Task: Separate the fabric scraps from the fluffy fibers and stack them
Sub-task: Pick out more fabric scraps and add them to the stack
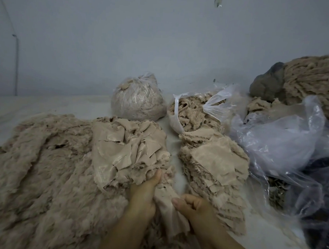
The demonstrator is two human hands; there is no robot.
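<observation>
Gripping one fabric scrap (167, 204) from both sides, the person holds it low in the centre of the head view. The left hand (144, 191) clasps the scrap's upper left edge, thumb laid up against the loose heap of scraps (128, 151) just above; the right hand (191, 207) pinches the scrap's right edge with curled fingers. The scrap's long axis runs roughly away from the person and toward them — from the foot of the loose heap down between the two wrists. The neat stack of scraps (215, 165) lies immediately to the right, touching or nearly touching the right hand, so the right hand is judged the nearer one for laying the piece down. The fluffy fibers (43, 165) spread wide to the left, beside the left forearm and well apart from the stack. The coming move therefore appears to turn on a short carry rightward and slightly away. Behind stand a tied bag of fibers (138, 100), an open bag (195, 110) and crumpled clear plastic (282, 142) — none in the path.
</observation>
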